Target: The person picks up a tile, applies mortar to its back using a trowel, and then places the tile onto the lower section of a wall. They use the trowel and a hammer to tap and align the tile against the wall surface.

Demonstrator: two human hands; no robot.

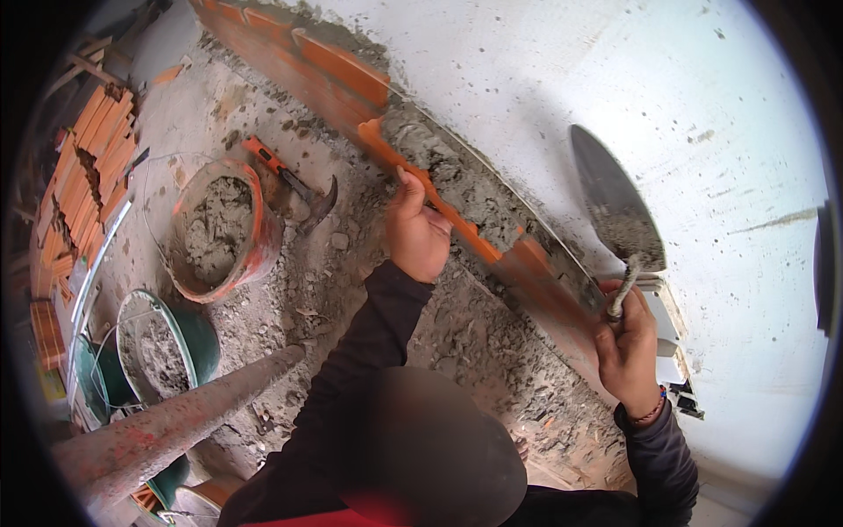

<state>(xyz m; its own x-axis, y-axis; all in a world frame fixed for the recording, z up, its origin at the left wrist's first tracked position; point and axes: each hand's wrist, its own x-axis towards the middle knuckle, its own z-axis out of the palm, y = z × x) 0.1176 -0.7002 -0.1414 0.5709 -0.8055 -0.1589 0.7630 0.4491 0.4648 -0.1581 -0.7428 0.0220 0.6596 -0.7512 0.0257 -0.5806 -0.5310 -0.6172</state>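
Observation:
My left hand (417,233) grips a long, thin orange brick piece (465,233) that lies along the low course of brickwork (316,61) at the foot of the white wall. Grey wet mortar (421,140) fills the strip behind the piece. My right hand (625,347) is closed round the handle of a trowel (615,193), whose mortar-smeared blade points up against the wall. A thin pale line runs along the brickwork behind the mortar.
A claw hammer (281,171) lies on the rubble-strewn floor (342,132). At left stand an orange bucket (262,237) of mortar, green buckets (198,342) and a brick stack (88,167). A rusty pole (193,413) crosses the lower left. A dark rounded shape (421,439) hides the bottom middle.

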